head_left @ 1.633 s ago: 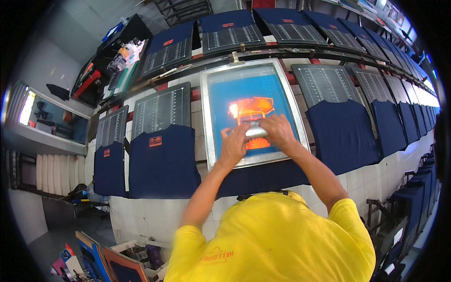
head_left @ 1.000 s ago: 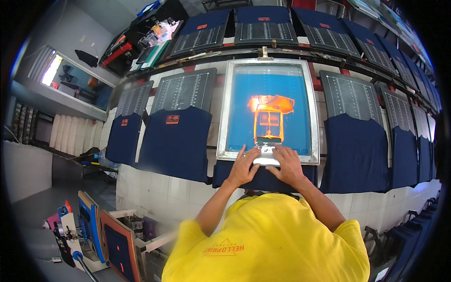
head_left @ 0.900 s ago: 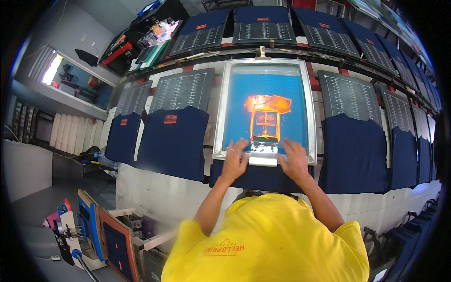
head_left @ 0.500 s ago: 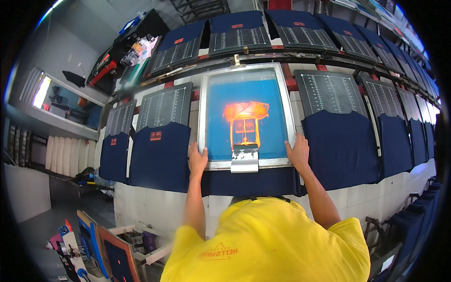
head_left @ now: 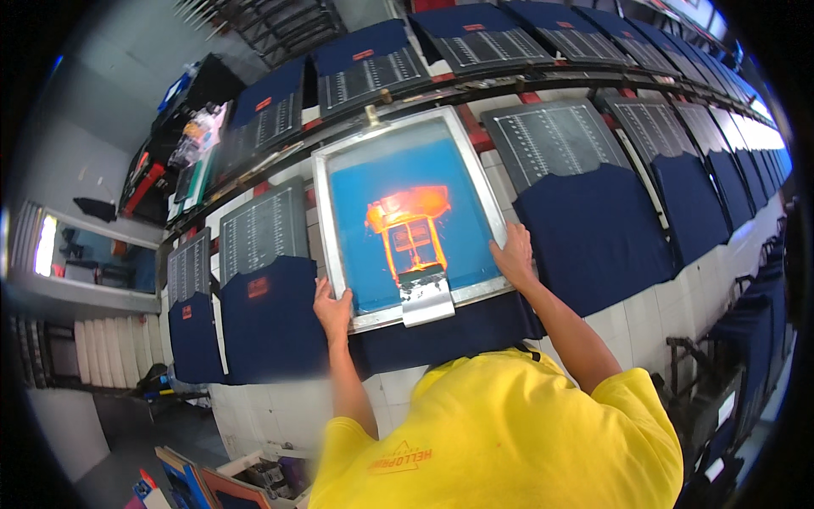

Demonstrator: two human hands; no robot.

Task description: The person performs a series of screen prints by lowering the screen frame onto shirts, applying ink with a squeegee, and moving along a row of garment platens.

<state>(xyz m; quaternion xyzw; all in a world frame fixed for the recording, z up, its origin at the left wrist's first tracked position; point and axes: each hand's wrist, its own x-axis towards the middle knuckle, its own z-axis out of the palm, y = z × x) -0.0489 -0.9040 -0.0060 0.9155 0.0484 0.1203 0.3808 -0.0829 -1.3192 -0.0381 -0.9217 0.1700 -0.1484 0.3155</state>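
Note:
A metal-edged screen printing frame (head_left: 468,142) with blue mesh lies over a navy shirt on a board in front of me. Bright orange ink (head_left: 415,202) is smeared across the mesh, around a small printed design area. A metal squeegee (head_left: 428,304) rests on the frame's near edge, its blade side toward the ink. My left hand (head_left: 333,309) holds the frame's near left side, thumb at the rim and fingers along the outer edge. On the near right side, my right hand (head_left: 514,256) grips the rim likewise. Neither hand touches the squeegee.
Boards with navy shirts flank the frame: a printed shirt (head_left: 267,318) at left, a plain shirt (head_left: 585,237) at right. Behind runs a dark rail (head_left: 500,87), with another row of shirt-covered boards beyond. A small clamp (head_left: 373,119) sits at the frame's far edge.
The whole view has tilted and shifted, so the frame and tables appear slanted. Both hands stay at the frame's sides, and the squeegee keeps its place on the near edge.

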